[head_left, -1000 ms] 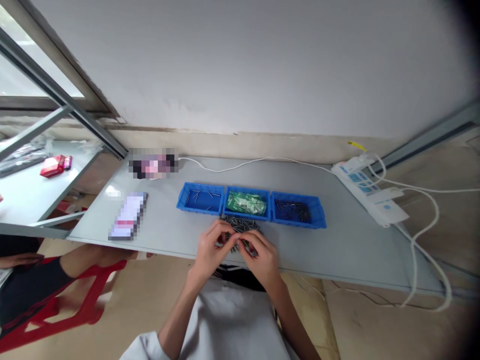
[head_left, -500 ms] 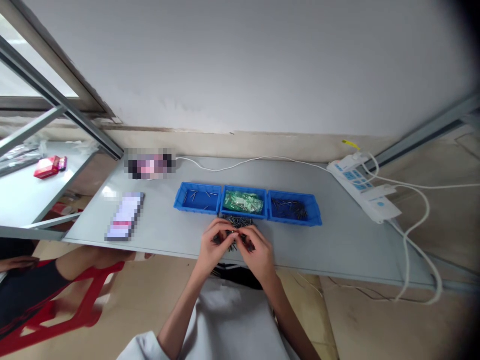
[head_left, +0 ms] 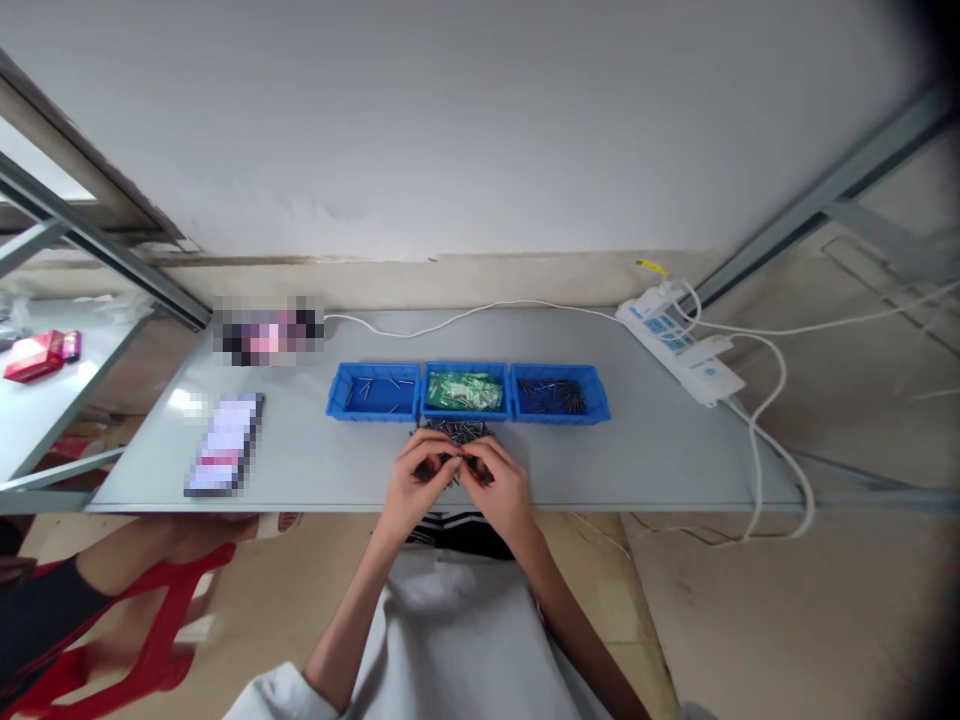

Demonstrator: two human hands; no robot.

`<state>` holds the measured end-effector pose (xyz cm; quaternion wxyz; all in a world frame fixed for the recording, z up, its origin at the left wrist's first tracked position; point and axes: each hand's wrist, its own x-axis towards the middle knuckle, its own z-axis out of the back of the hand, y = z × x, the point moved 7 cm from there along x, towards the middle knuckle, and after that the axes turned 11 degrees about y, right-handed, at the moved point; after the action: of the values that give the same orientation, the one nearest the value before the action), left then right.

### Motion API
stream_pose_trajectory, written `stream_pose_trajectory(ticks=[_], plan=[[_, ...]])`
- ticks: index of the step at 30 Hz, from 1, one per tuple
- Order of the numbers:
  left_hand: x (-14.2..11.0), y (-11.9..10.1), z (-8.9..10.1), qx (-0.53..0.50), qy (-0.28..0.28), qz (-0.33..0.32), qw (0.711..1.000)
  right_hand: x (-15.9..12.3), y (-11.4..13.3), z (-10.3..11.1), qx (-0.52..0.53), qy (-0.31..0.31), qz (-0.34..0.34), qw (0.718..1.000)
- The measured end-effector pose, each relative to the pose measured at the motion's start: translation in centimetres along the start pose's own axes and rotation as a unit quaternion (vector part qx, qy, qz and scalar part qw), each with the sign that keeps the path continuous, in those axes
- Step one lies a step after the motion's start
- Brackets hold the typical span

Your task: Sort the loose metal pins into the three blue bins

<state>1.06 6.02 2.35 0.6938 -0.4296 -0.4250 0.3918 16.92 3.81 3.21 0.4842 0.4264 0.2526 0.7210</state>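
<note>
Lying beneath and just beyond fingers [head_left: 429, 446]: metal pin pile [head_left: 463, 431]

Soft window light, tabletop glare, dark right edge

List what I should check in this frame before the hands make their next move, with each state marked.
1. Left hand and right hand both in view: ok, fingertips together.
2. Piece gripped between the fingertips: cannot tell, too small.
3. Whole pile of metal pieces visible: not ok, the hands partly cover it.
4. Left bin, middle bin and right bin upright in a row: ok.
5. Green packets inside the middle bin: ok.
</note>
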Motion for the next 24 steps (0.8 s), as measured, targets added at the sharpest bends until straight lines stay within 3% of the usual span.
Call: stream_pose_trajectory(ticks=[19, 21, 24], plan=[[-0.1, -0.1, 0.1, -0.037, -0.009, 0.009, 0.999, 0.0, 0.8, 0.3, -0.002, -0.004, 0.009, 1.0], [-0.4, -0.2, 0.4, -0.027, -0.029, 0.019, 0.999, 0.1, 1.1, 1.4, -0.02, -0.031, -0.003, 0.999], [-1.2, -0.2, 1.3, -0.009, -0.078, 0.04, 0.996, 0.6, 0.7, 4.9, -0.076, -0.111, -0.039, 0.99]])
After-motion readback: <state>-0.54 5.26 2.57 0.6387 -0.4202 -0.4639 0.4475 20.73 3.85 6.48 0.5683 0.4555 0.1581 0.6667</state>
